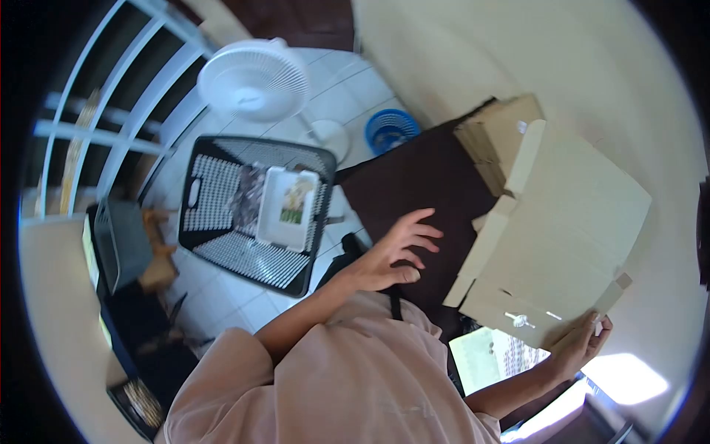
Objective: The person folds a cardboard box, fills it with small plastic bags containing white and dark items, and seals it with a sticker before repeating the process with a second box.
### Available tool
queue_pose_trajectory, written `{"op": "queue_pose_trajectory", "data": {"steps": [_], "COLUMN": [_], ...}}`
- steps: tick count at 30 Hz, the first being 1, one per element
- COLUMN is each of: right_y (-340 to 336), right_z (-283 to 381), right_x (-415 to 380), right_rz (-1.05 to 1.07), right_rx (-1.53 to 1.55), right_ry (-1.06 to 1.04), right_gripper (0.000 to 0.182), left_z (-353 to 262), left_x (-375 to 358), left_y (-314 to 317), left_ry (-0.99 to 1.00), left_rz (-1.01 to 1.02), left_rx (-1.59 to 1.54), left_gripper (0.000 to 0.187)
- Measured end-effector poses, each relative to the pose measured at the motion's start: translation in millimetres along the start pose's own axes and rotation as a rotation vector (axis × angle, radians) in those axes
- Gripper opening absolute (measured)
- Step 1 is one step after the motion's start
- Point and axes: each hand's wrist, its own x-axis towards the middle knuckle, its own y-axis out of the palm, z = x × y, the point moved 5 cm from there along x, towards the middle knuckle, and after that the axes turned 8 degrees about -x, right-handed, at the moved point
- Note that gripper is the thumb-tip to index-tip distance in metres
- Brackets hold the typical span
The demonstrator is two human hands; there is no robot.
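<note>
My left hand (396, 253) is held over the dark brown surface (414, 185), its fingers spread and nothing in them. At the lower right, my right hand (580, 344) grips the bottom edge of a large flattened cardboard sheet (569, 229). The sheet is tilted, with folded flaps along its left side and small cut slots near the bottom. Behind it, more folded cardboard (510, 122) lies against the wall.
A black perforated basket (196, 244) holds a white tray (310, 229) and a crumpled grey plastic bag (248, 196). Behind it are a white fan (254, 80) and a blue basket (392, 118). A grey bin (126, 240) stands at the left.
</note>
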Motion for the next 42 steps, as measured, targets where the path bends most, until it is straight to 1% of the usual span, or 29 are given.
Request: {"op": "queue_pose_trajectory", "data": {"steps": [1,2,3,5,6,7,9,11,12,13,15,16,17,19,20,22,23,24,27,28,29,31,33,35,36,38,39,41,42], "right_y": [21,44,65,117,140,163,207,228,227,228,221,219,212,209,206,204,205,209,213,213,213,213,213,213,214,213,213,212,212], "right_z": [-8,-19,-28,-49,-70,-96,-154,-217,-216,-218,-219,-217,-217,-216,-224,-216,-211,-200,-204,-208,-210,-214,-215,-213,-210,-193,-190,-188,-188], "right_x": [-7,-17,-29,-55,-63,-73,-100,-117,-120,-119,-115,-113,-107,-113,-110,-108,-108,-106,-103,-102,-101,-102,-107,-114,-119,-126,-131,-136,-138], "right_rz": [0.047,0.138,0.223,0.358,0.424,0.488,0.707,0.785,0.798,0.807,0.823,0.934,0.925,1.173,1.226,1.267,1.311,1.289,1.328,1.316,1.308,1.274,1.228,1.174,1.163,1.037,1.033,0.98,0.968], "right_rx": [0.012,-0.013,-0.042,-0.068,-0.124,-0.178,-0.028,-0.103,-0.24,-0.246,-0.141,-0.126,-0.143,-0.036,-0.1,-0.174,-0.236,-0.334,-0.335,-0.308,-0.314,-0.275,-0.261,-0.317,-0.325,-0.32,-0.323,-0.379,-0.364], "right_ry": [0.006,0.093,0.176,0.281,0.203,0.124,0.327,0.278,0.229,0.226,0.185,0.152,0.155,0.361,0.25,0.178,0.102,-0.012,-0.037,0.048,0.051,0.125,0.067,-0.06,-0.057,-0.252,-0.249,-0.195,-0.212], "right_gripper": [0.009,0.009,0.009,0.01,0.012,0.013,0.017,0.018,0.019,0.019,0.019,0.022,0.022,0.029,0.033,0.033,0.033,0.028,0.02,0.015,0.015,0.014,0.012,0.012,0.012,0.013,0.013,0.014,0.014], "left_z": [-9,-12,-14,-2,6,22,58,104,104,107,109,111,116,103,101,89,90,94,105,109,114,119,124,137,137,129,131,125,122], "left_x": [-5,-11,-16,-23,-27,-29,-38,-61,-67,-75,-87,-91,-99,-109,-110,-107,-106,-106,-106,-107,-108,-108,-105,-101,-98,-94,-92,-89,-86], "left_y": [3,0,-3,-36,-57,-81,-128,-172,-174,-177,-174,-171,-174,-163,-160,-147,-147,-150,-161,-167,-172,-174,-173,-171,-168,-154,-152,-145,-141], "left_ry": [0.012,-0.021,0.036,0.068,0.088,0.101,0.112,-0.384,-0.333,-0.333,-0.112,-0.163,-0.158,-0.131,-0.134,0.018,0.019,-0.036,-0.151,-0.195,-0.238,-0.231,-0.204,-0.212,-0.181,-0.148,-0.15,-0.057,-0.058], "left_rz": [0.016,-0.001,-0.1,-0.327,-0.439,-0.488,-0.555,-0.802,-0.789,-0.796,-0.698,-0.57,-0.512,-0.461,-0.453,-0.287,-0.281,-0.281,-0.317,-0.365,-0.41,-0.402,-0.451,-0.461,-0.472,-0.492,-0.487,-0.445,-0.443], "left_rx": [-0.042,-0.098,-0.14,0.131,0.203,0.32,0.436,0.719,0.685,0.676,0.468,0.249,0.101,0.329,0.32,0.889,0.885,0.835,0.723,0.566,0.408,0.409,0.397,0.38,0.37,0.368,0.366,0.77,0.77], "left_gripper": [0.115,0.114,0.091,0.064,0.046,0.047,0.047,0.051,0.058,0.058,0.055,0.06,0.058,0.051,0.051,0.041,0.041,0.037,0.03,0.028,0.026,0.023,0.021,0.023,0.023,0.025,0.025,0.025,0.025]}}
